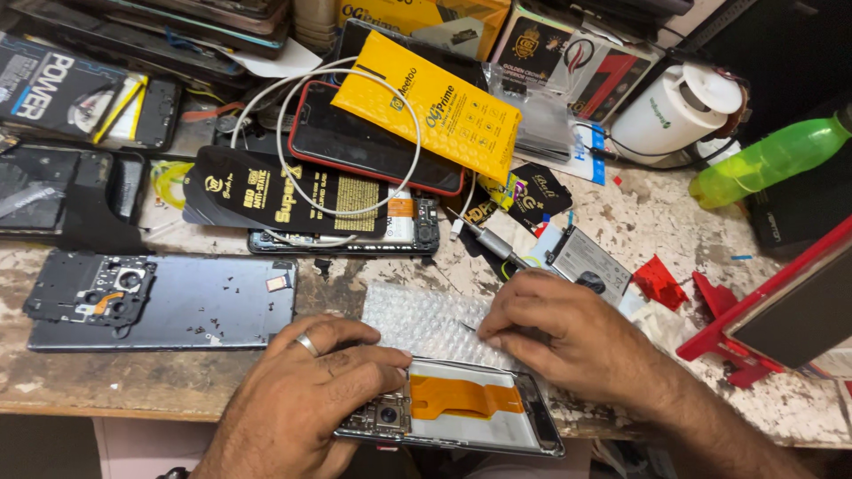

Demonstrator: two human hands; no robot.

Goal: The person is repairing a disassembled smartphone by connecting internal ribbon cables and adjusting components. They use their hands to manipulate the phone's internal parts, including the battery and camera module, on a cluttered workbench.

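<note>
An opened phone (470, 417) lies at the near table edge, its insides up, with an orange flex strip (461, 397) across the middle and a camera module at its left end. My left hand (311, 390), a ring on one finger, presses down on the phone's left end. My right hand (568, 333) rests at the phone's upper right edge, fingertips pinched on thin metal tweezers (469, 329) lying over a sheet of bubble wrap (417, 315).
A removed phone back with camera frame (160, 302) lies at left. Behind are a screwdriver (488, 239), a battery (590, 262), a white cable (355, 80), a yellow packet (435, 106), black packets, a red-edged phone (373, 142), a green bottle (768, 160), a white jar (674, 111) and red plastic pieces (661, 279).
</note>
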